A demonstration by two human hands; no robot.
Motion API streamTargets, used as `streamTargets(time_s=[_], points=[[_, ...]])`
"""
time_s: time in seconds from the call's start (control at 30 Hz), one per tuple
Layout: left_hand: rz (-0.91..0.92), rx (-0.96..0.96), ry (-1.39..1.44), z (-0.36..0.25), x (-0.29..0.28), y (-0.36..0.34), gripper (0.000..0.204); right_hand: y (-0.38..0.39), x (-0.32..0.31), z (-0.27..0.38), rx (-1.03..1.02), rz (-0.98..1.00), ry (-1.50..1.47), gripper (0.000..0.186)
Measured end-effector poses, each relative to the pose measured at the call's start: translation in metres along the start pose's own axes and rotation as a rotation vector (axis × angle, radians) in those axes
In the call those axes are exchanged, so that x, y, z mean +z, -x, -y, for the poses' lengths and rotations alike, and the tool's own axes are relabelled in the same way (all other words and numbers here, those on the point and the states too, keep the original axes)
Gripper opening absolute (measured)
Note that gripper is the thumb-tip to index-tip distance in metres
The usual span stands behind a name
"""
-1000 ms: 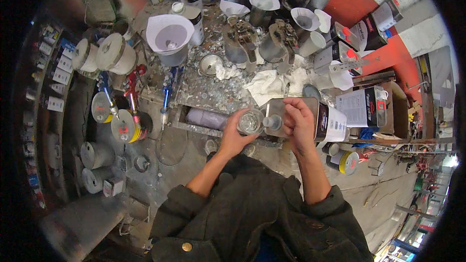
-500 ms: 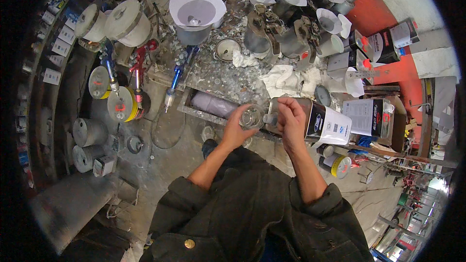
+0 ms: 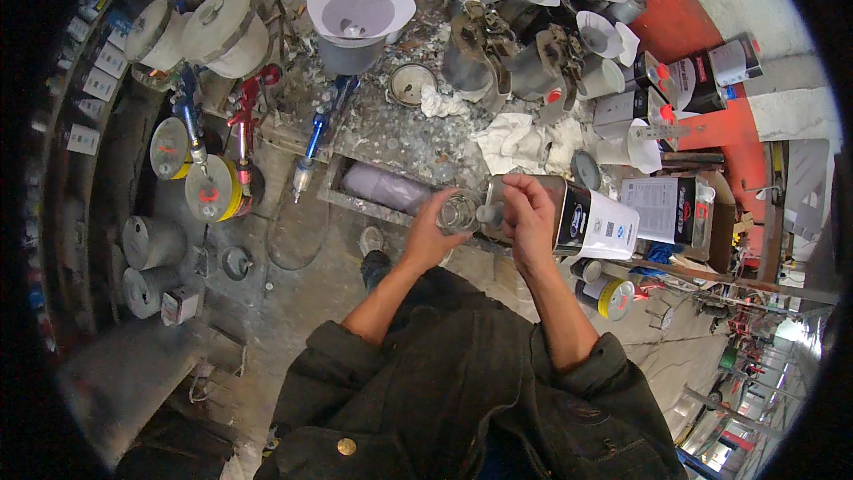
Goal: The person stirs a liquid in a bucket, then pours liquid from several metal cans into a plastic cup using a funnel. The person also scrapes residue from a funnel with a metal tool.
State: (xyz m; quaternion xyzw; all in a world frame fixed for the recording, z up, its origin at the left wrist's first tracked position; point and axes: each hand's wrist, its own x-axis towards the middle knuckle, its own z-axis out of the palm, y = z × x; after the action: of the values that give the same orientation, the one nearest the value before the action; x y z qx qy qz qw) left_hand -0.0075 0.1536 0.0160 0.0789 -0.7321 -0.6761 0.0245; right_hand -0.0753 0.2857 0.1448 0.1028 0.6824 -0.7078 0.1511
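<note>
My left hand is wrapped round a small clear cup at the front edge of the bench. A rectangular metal can with a white and black label leans over beside it, its grey spout pointing at the cup's rim. My right hand is closed at the top of this can, just behind the spout; the fingers hide the exact grip. Whether liquid runs from the spout cannot be made out. White crumpled paper lies behind the can.
The worn bench carries a large grey cup with a paper strainer, an open round tin and several metal spray cups. A blue spray gun hangs at its front, near a drawer with a purple roll. More cans stand right.
The whole view has shifted slightly. The spout sits a little closer to the cup, and both hands keep their hold.
</note>
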Motion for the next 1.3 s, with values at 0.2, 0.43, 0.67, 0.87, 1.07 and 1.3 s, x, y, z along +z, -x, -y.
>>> streamTargets(time_s=[0.2, 0.43, 0.67, 0.87, 1.07, 1.3], points=[[-0.008, 0.007, -0.005, 0.016, 0.001, 0.002, 0.079, 0.001, 0.004, -0.004, 0.054, 0.002, -0.028, 0.013], [-0.034, 0.011, -0.027, 0.012, 0.001, 0.006, 0.079, 0.002, 0.004, -0.007, 0.024, -0.015, 0.010, 0.012], [0.017, 0.026, -0.001, 0.001, 0.003, 0.002, 0.079, 0.013, -0.016, 0.033, 0.086, -0.033, -0.069, 0.016], [0.140, 0.059, 0.125, -0.030, 0.022, -0.009, 0.079, 0.024, -0.050, 0.080, 0.080, -0.039, -0.252, 0.016], [0.331, 0.007, 0.283, -0.072, 0.038, -0.027, 0.087, 0.033, -0.094, 0.104, 0.035, 0.010, -0.396, 0.021], [0.236, 0.107, 0.379, -0.116, 0.007, -0.045, 0.084, 0.036, -0.149, 0.116, -0.050, 0.041, -0.531, 0.023]])
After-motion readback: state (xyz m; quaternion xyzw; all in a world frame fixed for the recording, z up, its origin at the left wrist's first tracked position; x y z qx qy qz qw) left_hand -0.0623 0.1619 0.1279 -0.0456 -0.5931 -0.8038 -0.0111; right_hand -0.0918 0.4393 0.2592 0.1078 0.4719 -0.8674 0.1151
